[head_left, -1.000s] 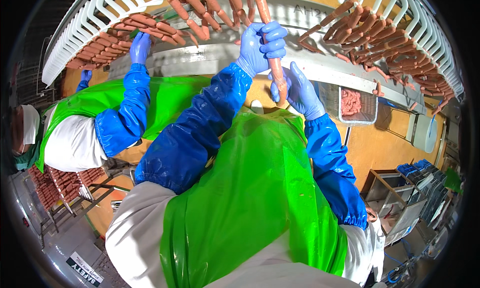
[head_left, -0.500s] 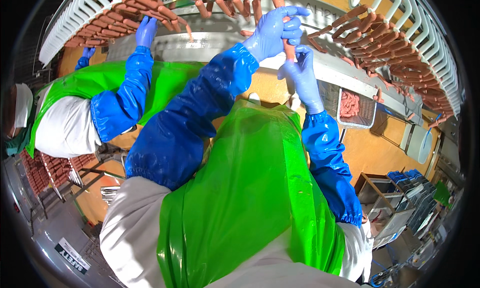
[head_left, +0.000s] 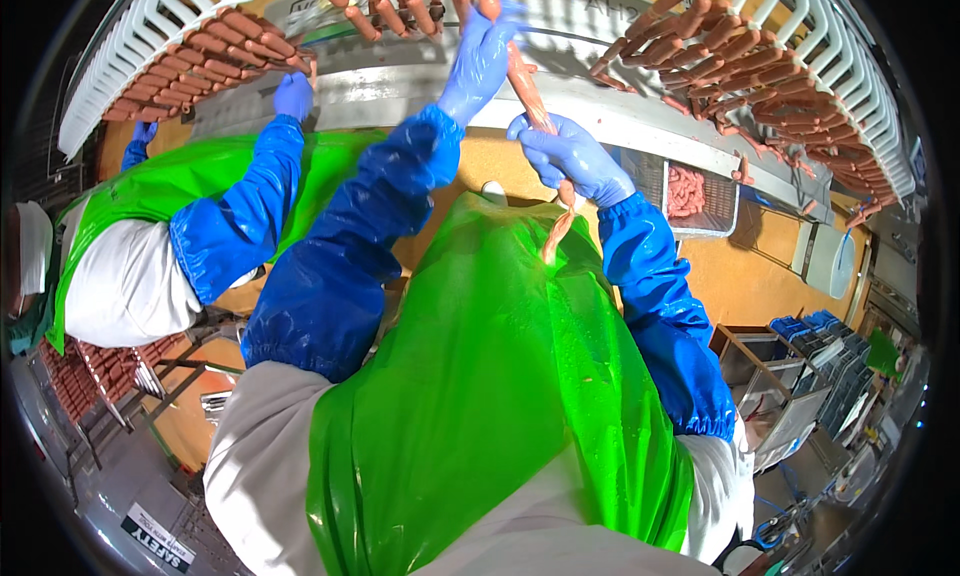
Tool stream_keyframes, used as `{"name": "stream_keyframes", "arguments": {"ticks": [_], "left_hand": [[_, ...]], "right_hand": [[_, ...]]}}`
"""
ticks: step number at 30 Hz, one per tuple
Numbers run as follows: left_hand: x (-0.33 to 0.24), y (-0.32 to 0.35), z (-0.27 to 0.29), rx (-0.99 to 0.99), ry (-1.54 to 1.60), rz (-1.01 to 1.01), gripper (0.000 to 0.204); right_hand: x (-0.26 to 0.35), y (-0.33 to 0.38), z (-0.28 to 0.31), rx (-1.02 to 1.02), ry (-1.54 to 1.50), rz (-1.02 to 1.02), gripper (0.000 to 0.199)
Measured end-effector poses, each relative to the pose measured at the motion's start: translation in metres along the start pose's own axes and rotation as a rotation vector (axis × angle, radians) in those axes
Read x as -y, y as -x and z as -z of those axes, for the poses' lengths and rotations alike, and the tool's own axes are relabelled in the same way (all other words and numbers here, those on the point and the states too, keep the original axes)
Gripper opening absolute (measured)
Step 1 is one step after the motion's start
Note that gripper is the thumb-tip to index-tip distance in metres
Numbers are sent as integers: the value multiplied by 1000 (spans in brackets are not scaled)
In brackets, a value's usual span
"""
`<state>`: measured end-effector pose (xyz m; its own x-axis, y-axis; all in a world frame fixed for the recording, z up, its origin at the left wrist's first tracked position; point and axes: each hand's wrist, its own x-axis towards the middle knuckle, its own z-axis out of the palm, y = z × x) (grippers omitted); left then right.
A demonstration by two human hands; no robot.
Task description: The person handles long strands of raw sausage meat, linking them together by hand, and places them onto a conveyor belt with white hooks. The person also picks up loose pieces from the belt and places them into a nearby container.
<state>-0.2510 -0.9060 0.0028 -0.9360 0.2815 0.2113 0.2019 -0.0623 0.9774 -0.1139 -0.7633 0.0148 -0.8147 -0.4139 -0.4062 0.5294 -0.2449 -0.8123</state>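
Observation:
My left hand (head_left: 480,61), in a blue glove, is raised at the rail; its fingertips are smeared by motion. A string of sausages (head_left: 523,84) runs down from it to my right hand. Lower and to the right, my right hand (head_left: 575,161), also blue-gloved, is closed around the string's lower part. Out below its fingers hangs a twisted, slack tail of casing (head_left: 557,234) over my green apron (head_left: 480,346). Just above my left hand, several sausage links (head_left: 400,1) dangle in loops.
White hook rails carry looped sausages at left (head_left: 200,66) and right (head_left: 770,91). A metal ledge (head_left: 370,91) spans behind my hands. To the right sits a basket (head_left: 735,201) of pink scraps. At left a co-worker's gloved hand (head_left: 293,96) touches hanging links.
Both my hands have shifted left, the left one upward and the right one slightly down. They are farther apart, with the string stretched between them. The casing tail now shows below my right hand.

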Motion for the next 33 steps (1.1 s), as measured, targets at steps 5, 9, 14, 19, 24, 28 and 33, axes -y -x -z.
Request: {"name": "stream_keyframes", "arguments": {"ticks": [5, 9, 14, 19, 24, 28, 33], "left_hand": [[15, -30, 10, -417, -133, -451, 36], [52, -20, 40, 115, -224, 71, 26], [76, 46, 41, 199, -210, 272, 28], [36, 62, 50, 254, -667, -325, 34], [8, 52, 75, 269, -763, -189, 37], [3, 41, 100, 194, -908, -602, 29], [-17, 30, 93, 150, -934, -334, 24]], "right_hand": [[-25, -18, 27, -278, 37, -3, 34], [-12, -19, 31, -290, 478, 64, 35], [-33, -54, 51, -462, 803, 322, 29], [-42, -85, 8, -524, 334, 377, 24], [-29, -114, -31, -47, -410, 420, 49], [-9, -122, -47, 62, -469, 398, 54], [0, -139, -21, 190, -415, 331, 50]]}}
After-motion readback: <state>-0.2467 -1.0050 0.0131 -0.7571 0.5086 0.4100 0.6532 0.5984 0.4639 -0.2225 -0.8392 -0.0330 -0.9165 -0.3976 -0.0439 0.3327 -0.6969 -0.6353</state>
